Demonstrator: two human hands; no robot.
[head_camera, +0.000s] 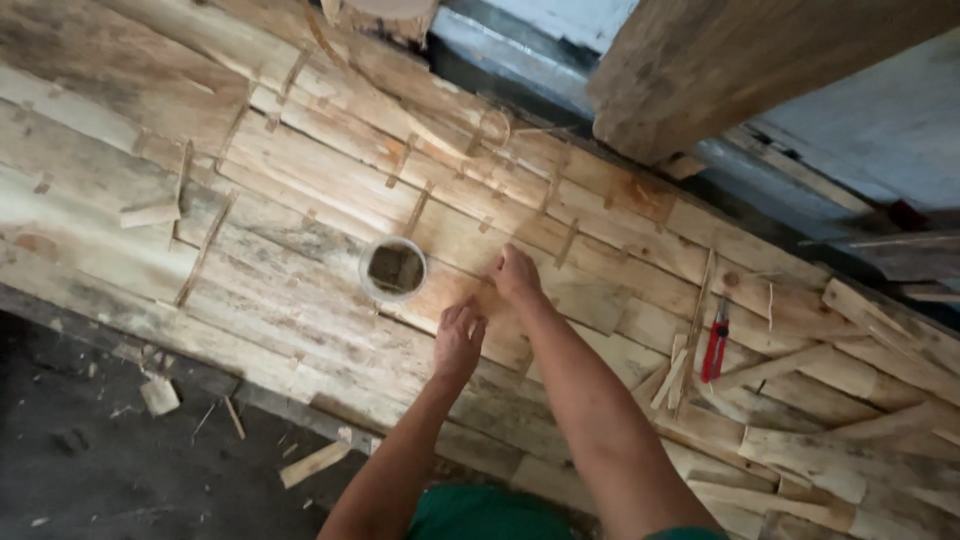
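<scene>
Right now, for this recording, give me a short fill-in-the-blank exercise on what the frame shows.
1. Both hands, left hand and right hand, rest on a surface of wooden ____.
2. The round container stands to the ____ of the hands in the picture.
3. The pliers have ____ handles.

Missing words: planks; left; red

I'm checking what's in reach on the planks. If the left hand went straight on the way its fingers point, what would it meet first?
Probably bare planks: the left hand points up the frame, passing just right of the round container. Depth is unclear.
</scene>
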